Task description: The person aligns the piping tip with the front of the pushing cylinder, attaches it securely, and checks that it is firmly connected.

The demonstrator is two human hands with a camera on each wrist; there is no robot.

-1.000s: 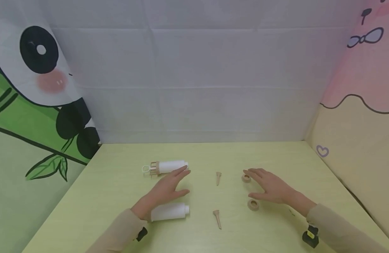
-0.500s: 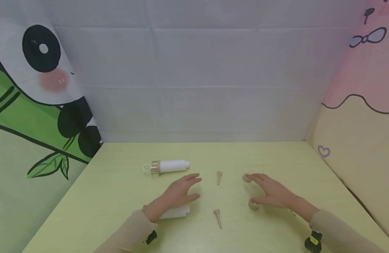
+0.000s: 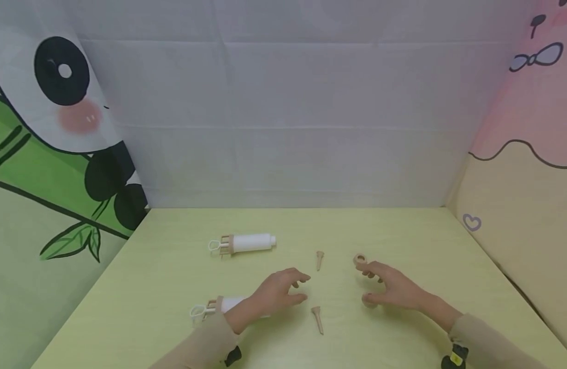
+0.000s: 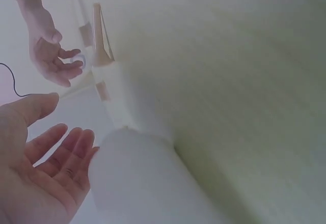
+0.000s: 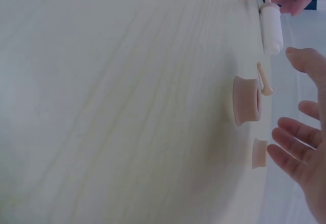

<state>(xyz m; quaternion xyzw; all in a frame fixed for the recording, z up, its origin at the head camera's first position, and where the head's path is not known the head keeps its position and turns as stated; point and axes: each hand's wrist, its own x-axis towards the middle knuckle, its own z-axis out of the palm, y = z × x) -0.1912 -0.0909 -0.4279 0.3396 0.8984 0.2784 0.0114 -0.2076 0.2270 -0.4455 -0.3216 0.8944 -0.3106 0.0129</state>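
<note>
Left hand (image 3: 279,293) hovers by the nearer white tube (image 3: 232,304), fingers wide; right hand (image 3: 396,289), thumb wide of bent fingers, hangs near 2 rings (image 5: 245,101), 2 nozzles (image 3: 319,260) between!

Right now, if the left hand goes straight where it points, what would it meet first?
Most likely the right hand: in the head view, the left hand points between the far tan peg and the near tan peg, toward it. The far tan ring lies close to that line, and heights are unclear.
</note>
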